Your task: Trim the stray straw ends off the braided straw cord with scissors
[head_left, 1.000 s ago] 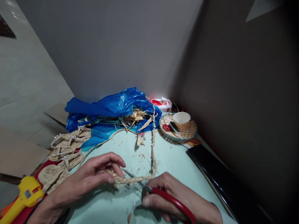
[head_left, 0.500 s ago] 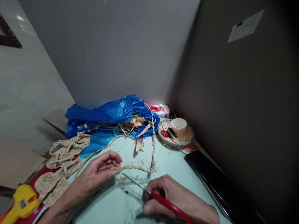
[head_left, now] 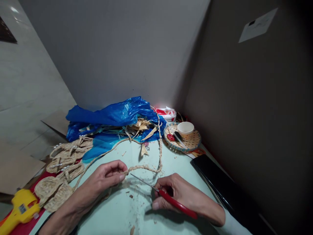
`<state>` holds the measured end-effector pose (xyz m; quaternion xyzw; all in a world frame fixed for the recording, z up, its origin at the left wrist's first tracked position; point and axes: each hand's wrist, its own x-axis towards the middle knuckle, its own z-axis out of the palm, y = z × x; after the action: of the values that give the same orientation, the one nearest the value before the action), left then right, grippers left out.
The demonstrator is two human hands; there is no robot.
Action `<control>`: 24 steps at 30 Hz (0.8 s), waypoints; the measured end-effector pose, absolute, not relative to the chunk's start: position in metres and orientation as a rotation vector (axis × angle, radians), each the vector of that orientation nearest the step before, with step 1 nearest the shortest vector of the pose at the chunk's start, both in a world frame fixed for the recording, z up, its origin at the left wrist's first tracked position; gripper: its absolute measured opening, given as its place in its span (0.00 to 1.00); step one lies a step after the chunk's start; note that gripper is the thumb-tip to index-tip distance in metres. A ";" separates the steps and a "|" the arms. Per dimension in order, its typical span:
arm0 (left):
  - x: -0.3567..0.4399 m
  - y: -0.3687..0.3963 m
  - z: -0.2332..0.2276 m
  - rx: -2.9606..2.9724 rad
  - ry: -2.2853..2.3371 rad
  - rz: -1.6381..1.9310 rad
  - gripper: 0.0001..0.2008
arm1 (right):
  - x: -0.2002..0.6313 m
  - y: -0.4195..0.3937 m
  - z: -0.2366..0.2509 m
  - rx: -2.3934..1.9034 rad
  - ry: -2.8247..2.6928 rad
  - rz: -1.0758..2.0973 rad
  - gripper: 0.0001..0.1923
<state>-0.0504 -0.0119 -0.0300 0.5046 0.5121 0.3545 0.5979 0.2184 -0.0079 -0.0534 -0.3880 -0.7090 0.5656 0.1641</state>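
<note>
Between the thumb and fingers of my left hand [head_left: 110, 174] is pinched a braided straw cord [head_left: 144, 167]. From there the cord runs right, bends, and goes up toward a blue plastic bag. My right hand [head_left: 177, 194] is closed around red-handled scissors [head_left: 171, 199]. Their thin metal blades point up and left, with the tip just below the cord near my left fingertips. I cannot tell whether the blades are fully closed. Another stretch of cord [head_left: 107, 152] curves across the table behind my left hand.
Woven straw sandals [head_left: 60, 189] and a yellow glue gun [head_left: 23, 209] lie at left. Dry husks [head_left: 141, 125] stick out of the blue plastic bag [head_left: 107, 116]. A woven tray [head_left: 168, 143] holds a paper cup [head_left: 186, 129]. A black flat object [head_left: 220, 186] lies at right. Scraps litter the table [head_left: 117, 209].
My right hand and the scissors have risen slightly, the scissor tip shifting a little up and right. The held cord sits slightly higher. The camera view has shifted a little.
</note>
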 end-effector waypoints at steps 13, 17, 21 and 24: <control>-0.030 -0.017 -0.037 1.169 1.202 0.839 0.12 | 0.206 -0.011 -0.048 -1.063 -1.539 1.661 0.26; -0.031 -0.020 -0.034 1.169 1.225 0.797 0.12 | 0.210 -0.008 -0.047 -1.114 -1.539 1.586 0.26; -0.031 -0.022 -0.037 1.137 1.244 0.825 0.14 | 0.213 -0.007 -0.047 -1.148 -1.491 1.470 0.25; -0.029 -0.023 -0.039 1.116 1.255 0.832 0.14 | 0.212 -0.006 -0.048 -1.148 -1.426 1.433 0.24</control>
<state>-0.0289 -0.0227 -0.0394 0.4798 0.5394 0.3579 0.5922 0.2116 -0.0064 -0.0477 -0.4533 -0.5630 0.5658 0.3969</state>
